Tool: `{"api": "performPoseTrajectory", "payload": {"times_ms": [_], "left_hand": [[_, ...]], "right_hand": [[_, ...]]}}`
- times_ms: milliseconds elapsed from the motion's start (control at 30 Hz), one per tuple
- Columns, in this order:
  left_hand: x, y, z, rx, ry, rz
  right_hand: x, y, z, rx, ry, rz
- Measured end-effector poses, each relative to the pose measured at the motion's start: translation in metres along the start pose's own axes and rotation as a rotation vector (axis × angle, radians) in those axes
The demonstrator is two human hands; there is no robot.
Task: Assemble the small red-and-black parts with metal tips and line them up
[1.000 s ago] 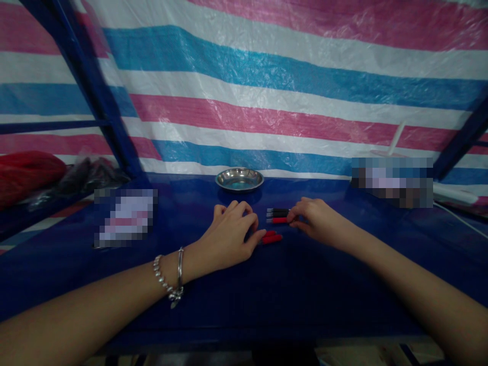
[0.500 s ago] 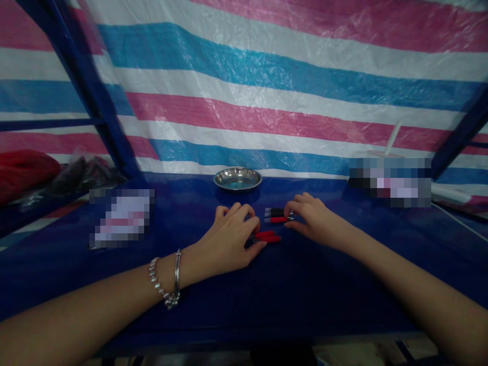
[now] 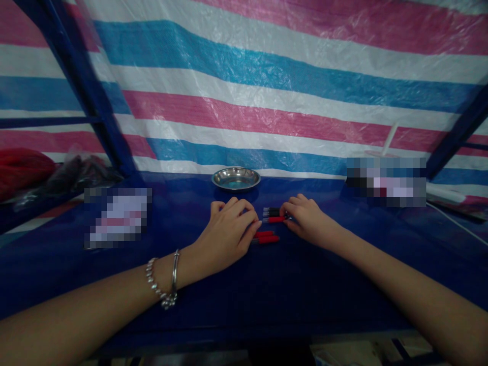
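Observation:
Several pens lie in a row on the blue table, black pens (image 3: pixel 271 211) at the back and a red pen (image 3: pixel 275 219) along their front side. My right hand (image 3: pixel 307 216) has its curled fingers and thumb closed around the right ends of this row. Nearer to me lie two more red pens (image 3: pixel 269 239), their left ends partly hidden by my left hand (image 3: pixel 232 231). That hand is closed, thumb drawn up against the bent fingers, close to the left tips of the row; anything between those fingertips is hidden. A bracelet and a bangle circle my left wrist.
A shallow metal dish (image 3: pixel 236 179) stands at the table's back edge. A blurred flat item (image 3: pixel 118 218) lies at left, and blurred objects with a white cable (image 3: pixel 455 221) sit at right. Striped plastic sheeting (image 3: pixel 267 86) hangs behind between blue frame posts.
My left thumb has moved up from the two near red pens toward the fingers, uncovering more of those pens. My right fingers have drawn closer around the row's right ends.

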State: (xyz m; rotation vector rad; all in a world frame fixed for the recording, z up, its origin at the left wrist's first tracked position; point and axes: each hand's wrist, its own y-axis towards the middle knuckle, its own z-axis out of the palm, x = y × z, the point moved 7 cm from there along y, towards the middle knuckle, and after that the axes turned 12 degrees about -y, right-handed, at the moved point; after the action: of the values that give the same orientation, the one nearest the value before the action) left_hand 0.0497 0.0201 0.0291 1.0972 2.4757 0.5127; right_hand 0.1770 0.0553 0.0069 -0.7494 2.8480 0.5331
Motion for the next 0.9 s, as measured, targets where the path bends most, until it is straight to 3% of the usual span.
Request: {"api": "performPoseTrajectory", "payload": {"times_ms": [333, 900], "left_hand": [[0.003, 0.0, -0.003, -0.06, -0.006, -0.021], [0.002, 0.001, -0.005, -0.046, 0.003, -0.024]], "right_hand": [[0.013, 0.001, -0.004, -0.023, 0.08, -0.11], [0.016, 0.0, -0.011, -0.061, 0.129, -0.117]]}}
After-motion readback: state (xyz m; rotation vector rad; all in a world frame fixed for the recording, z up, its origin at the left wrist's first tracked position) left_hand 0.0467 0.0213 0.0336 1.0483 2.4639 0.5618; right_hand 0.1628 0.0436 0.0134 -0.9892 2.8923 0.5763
